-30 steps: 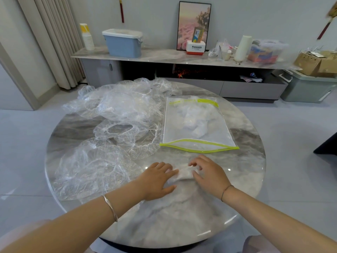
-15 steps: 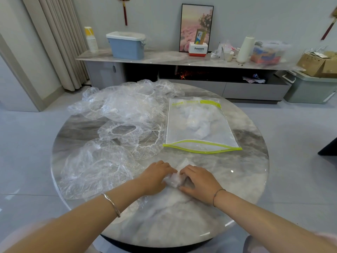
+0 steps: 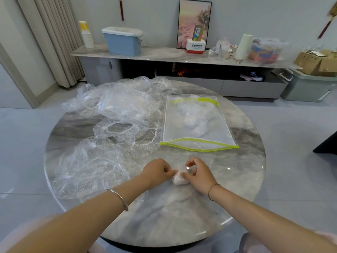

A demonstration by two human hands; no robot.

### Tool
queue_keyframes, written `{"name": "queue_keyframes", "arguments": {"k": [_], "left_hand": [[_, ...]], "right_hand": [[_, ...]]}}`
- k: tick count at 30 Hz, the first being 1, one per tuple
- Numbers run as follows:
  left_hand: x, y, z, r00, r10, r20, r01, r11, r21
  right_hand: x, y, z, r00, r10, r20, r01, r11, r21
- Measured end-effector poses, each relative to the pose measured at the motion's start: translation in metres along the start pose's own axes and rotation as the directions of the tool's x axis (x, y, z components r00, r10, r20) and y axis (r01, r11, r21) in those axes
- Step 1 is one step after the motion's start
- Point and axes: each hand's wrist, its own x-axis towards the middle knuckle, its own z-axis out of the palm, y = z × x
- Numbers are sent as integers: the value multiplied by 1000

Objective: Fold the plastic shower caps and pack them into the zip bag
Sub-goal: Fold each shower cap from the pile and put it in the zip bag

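Observation:
A small, tightly folded clear shower cap [image 3: 179, 178] lies on the round marble table [image 3: 246, 161] near its front middle. My left hand [image 3: 157, 171] pinches its left end and my right hand [image 3: 198, 173] pinches its right side with curled fingers. Beyond them lies the clear zip bag [image 3: 198, 125] with yellow-green edges, its mouth toward me, holding several folded caps. Several loose, crumpled shower caps [image 3: 116, 106] are piled on the table's left half, one spread flat at the front left [image 3: 91, 167].
Behind the table runs a low sideboard [image 3: 164, 55] with a blue bin [image 3: 123, 41], a framed picture [image 3: 194, 22], a red-and-white box and a white roll. A green crate [image 3: 308, 86] with cardboard boxes stands at the far right. Curtains hang at the left.
Both hands went from pressing flat on the cap to pinching it; the cap has been folded into a smaller bundle between them.

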Motion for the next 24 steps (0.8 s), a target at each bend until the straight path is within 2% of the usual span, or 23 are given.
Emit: {"name": "queue_keyframes", "arguments": {"k": [3,5,7,9,11,14,16,18,21,24], "left_hand": [[2,3,2,998,-53,-46,54,998,22],[5,5,0,991,-57,-122,55,998,-21],[9,5,-6,966,7,-260,-18,999,-39],[17,4,-14,924,145,-354,-120,988,92],[29,4,-19,925,235,-300,-164,956,245],[49,4,-19,963,208,-169,-130,914,384],[64,7,-17,975,191,-113,-125,892,434],[79,12,-19,979,191,-77,-138,888,438],[92,26,-30,969,203,-138,-144,926,350],[93,45,-46,930,267,-254,-182,932,312]], "right_hand": [[7,1,0,997,73,40,-69,995,-78],[10,0,-1,990,128,64,-124,990,-63],[12,-2,-5,979,187,76,-192,979,63],[10,-6,-11,957,273,98,-289,933,217],[12,-8,-19,940,326,104,-342,880,330],[14,-12,-30,929,356,107,-364,816,449],[15,-14,-35,931,350,107,-354,785,508],[16,-14,-39,947,316,66,-302,796,524],[18,-16,-45,971,230,-66,-172,862,478],[21,-21,-48,974,90,-209,12,898,440]]}}
